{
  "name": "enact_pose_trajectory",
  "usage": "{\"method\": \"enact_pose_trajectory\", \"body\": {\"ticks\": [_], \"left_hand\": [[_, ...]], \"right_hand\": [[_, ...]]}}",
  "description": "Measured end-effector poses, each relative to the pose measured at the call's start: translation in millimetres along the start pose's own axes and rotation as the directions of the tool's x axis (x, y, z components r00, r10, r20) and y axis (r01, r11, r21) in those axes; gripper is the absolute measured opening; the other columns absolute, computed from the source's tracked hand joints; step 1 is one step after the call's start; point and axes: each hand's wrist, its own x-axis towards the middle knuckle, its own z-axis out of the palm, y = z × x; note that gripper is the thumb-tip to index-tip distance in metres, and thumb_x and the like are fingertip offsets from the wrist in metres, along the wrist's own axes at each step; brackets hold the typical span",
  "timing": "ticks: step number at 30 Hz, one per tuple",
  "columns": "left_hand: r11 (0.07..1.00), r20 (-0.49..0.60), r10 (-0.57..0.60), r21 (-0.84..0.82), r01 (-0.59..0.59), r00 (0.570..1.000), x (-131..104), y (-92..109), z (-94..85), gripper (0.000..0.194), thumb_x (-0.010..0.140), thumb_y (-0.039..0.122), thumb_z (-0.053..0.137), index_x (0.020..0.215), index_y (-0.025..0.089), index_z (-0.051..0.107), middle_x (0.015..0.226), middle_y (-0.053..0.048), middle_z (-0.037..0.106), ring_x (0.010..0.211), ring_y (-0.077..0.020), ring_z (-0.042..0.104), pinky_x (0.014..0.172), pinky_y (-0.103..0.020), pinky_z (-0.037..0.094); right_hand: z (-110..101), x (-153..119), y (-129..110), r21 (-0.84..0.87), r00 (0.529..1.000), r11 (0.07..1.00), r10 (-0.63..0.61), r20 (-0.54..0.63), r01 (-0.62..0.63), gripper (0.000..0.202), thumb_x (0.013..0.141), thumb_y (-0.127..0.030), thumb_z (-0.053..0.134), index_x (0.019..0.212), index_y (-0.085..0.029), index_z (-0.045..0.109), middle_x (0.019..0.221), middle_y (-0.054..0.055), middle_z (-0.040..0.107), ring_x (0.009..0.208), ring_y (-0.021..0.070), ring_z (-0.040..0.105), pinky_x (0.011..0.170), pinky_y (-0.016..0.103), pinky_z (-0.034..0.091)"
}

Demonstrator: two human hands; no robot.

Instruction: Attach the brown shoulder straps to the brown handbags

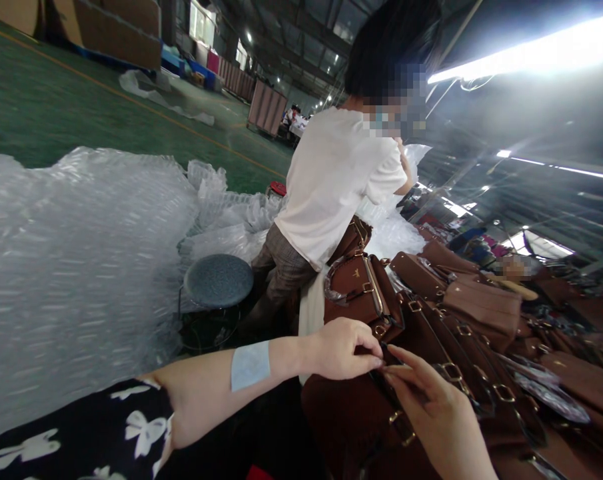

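Over brown bags (348, 410), left hand (342, 350) and right hand (434, 397) obscure their grip.

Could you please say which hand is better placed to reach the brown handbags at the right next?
Probably the right hand: it is nearer those brown handbags; the left hand is farther left.

The left forearm (206, 393) stretches inward, the left hand (344, 348) back-up with fingers (367, 341) curled toward the thumb, while the right hand (441, 410) slants up from the lower right, fingers extended, their tips just beside the left's.
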Motion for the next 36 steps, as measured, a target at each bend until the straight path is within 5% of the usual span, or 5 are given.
{"method": "enact_pose_trajectory", "body": {"ticks": [9,18,25,32,36], "left_hand": [[0.996,-0.016,0.024,0.082,-0.022,1.000,-2.2,8.2,3.0,0.008,0.081,0.015,0.063,0.078,0.015,0.071,0.073,-0.001,0.058,0.068,-0.0121,0.055,0.062,-0.022,0.041],[0.977,-0.027,0.093,0.193,-0.086,0.995,1.4,17.5,4.8,0.017,0.082,0.007,0.051,0.072,0.015,0.062,0.079,-0.002,0.058,0.072,-0.0132,0.054,0.065,-0.025,0.041],[0.990,-0.006,0.110,0.091,-0.109,0.994,9.5,8.5,11.1,0.022,0.085,0.005,0.045,0.074,0.016,0.061,0.080,-0.002,0.057,0.077,-0.0134,0.056,0.069,-0.024,0.043],[0.984,-0.011,0.120,0.135,-0.117,0.993,7.8,10.0,20.1,0.021,0.091,0.013,0.047,0.079,0.017,0.064,0.084,-0.003,0.060,0.081,-0.0144,0.059,0.073,-0.025,0.049],[0.990,-0.142,0.049,0.136,-0.030,0.989,-10.1,5.0,19.1,0.027,0.093,0.029,0.054,0.119,0.024,0.061,0.122,-0.006,0.057,0.079,-0.0118,0.060,0.069,-0.025,0.054]], "right_hand": [[1.8,2.5,1.0,-0.154,0.994,0.984,-0.075,0.075,0.086,0.033,0.090,-0.033,0.053,0.121,-0.030,0.063,0.090,-0.001,0.076,0.082,0.0183,0.073,0.070,0.025,0.055],[3.4,1.7,-11.7,-0.123,0.978,0.979,-0.143,0.153,0.163,0.052,0.093,-0.021,0.042,0.146,-0.016,0.040,0.096,0.008,0.076,0.085,0.0261,0.071,0.074,0.040,0.055],[-3.0,5.0,-26.5,-0.243,0.989,0.969,-0.013,0.147,0.049,0.052,0.094,-0.016,0.052,0.144,-0.011,0.039,0.098,0.008,0.076,0.093,0.0237,0.070,0.080,0.032,0.051],[-9.5,-4.6,-33.7,-0.229,0.997,0.971,-0.070,0.025,0.074,0.043,0.089,-0.009,0.052,0.132,-0.014,0.054,0.108,0.009,0.074,0.098,0.0223,0.069,0.087,0.031,0.052],[-38.8,-57.7,-29.0,-0.203,0.936,0.978,-0.038,-0.351,-0.037,0.036,0.093,-0.020,0.053,0.129,-0.019,0.057,0.121,0.010,0.068,0.108,0.0217,0.064,0.094,0.034,0.051]]}}
